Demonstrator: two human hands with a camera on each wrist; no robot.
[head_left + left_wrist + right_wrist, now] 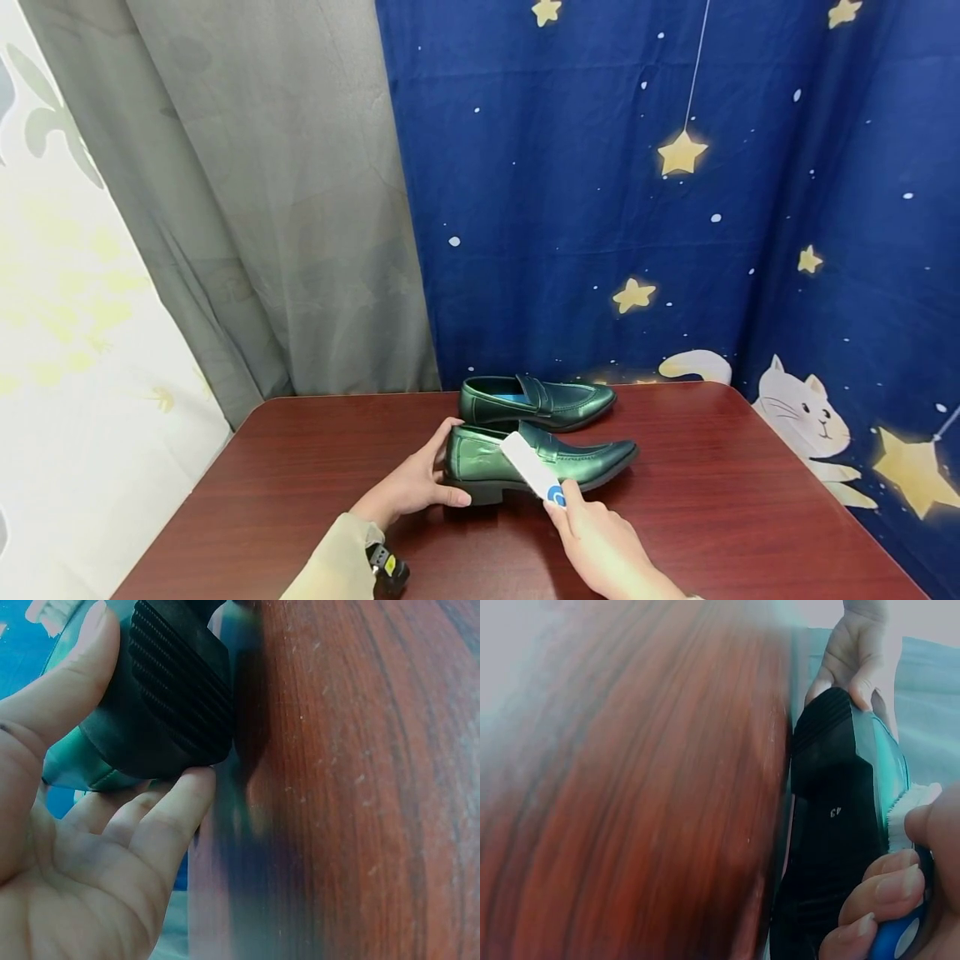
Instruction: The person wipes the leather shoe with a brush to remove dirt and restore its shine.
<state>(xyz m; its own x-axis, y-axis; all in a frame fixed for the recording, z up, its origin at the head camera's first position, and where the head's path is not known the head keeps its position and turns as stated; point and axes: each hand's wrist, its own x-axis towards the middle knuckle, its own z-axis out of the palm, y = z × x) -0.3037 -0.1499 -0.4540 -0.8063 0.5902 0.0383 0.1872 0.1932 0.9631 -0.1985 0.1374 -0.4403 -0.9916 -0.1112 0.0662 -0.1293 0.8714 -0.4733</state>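
A dark green loafer (480, 458) stands on the table, toe to the right. My left hand (411, 485) grips its heel end, the thumb in front and fingers behind. In the left wrist view, the thumb and fingers lie around the black ridged heel (180, 682). My right hand (603, 537) holds a brush (528, 465) with a white head and a blue handle end. In the right wrist view, the white bristles (901, 825) meet the loafer's green side, and the black sole (832, 847) bears the number 43.
A second green loafer (573, 403) stands just behind, near the far edge of the reddish-brown table (300, 467). Behind the table hang a grey curtain (300, 208) and a blue star-patterned curtain (540, 208). A small black device (388, 571) sits at the left wrist.
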